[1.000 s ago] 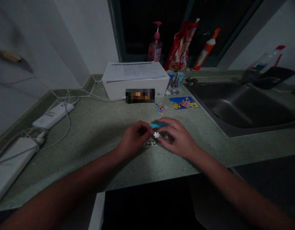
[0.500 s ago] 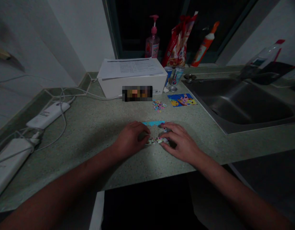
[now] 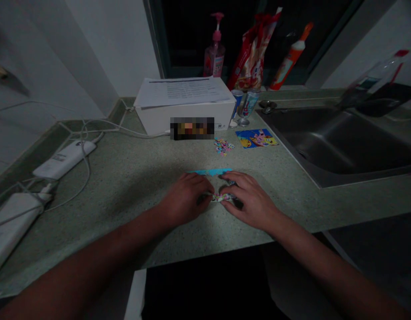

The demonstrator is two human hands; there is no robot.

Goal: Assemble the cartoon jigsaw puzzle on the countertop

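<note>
Fingers (image 3: 195,178) half-curled: L hand (image 3: 183,200), R hand (image 3: 250,200) touching jigsaw pcs (image 3: 222,197), grip unclear.

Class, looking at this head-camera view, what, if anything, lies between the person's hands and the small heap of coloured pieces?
A thin blue strip lies on the speckled counter just beyond the left hand and right hand, before the small heap of coloured pieces. Nothing else visible stands between them.

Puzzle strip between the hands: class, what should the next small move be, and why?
Probably steady the strip with the left hand and reach the right hand for one more piece: both hands are at the strip, and the loose pieces lie in a small pile beyond it, beside the picture card.
</note>
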